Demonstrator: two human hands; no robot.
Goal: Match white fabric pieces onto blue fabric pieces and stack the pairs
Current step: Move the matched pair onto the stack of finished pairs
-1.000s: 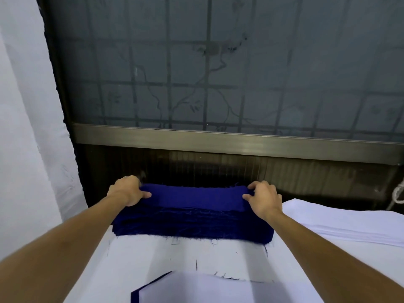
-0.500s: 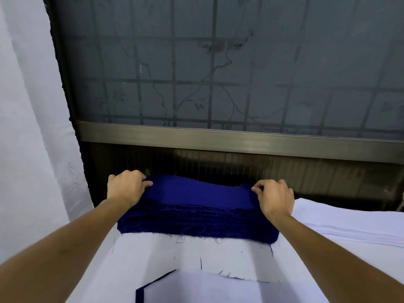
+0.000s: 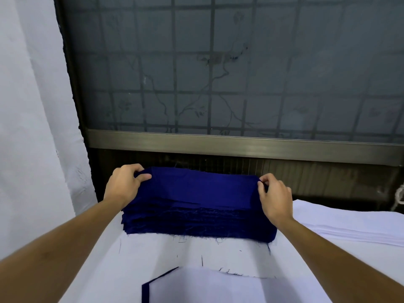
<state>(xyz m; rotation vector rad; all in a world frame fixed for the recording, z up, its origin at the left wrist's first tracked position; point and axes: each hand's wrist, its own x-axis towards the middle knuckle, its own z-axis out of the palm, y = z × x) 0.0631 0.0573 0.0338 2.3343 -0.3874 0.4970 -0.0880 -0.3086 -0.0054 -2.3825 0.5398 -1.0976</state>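
While tight in left fingers [image 3: 143,176], right fingers [image 3: 262,189], blue piece [image 3: 203,186] over white table [image 3: 153,248]; window [image 3: 218,73] perhaps frosted.

2 hands [image 3: 123,186] [image 3: 276,201], 1 blue stack [image 3: 196,217], 1 wht stack [image 3: 349,224].

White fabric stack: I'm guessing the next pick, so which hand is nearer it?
Right. The right hand pinches the top blue piece at its right end, beside the white fabric stack; the left hand grips that piece's left end, farther away.

Thick blue fabric stack [image 3: 196,217] on table; top piece [image 3: 201,186] pinched at both far corners.
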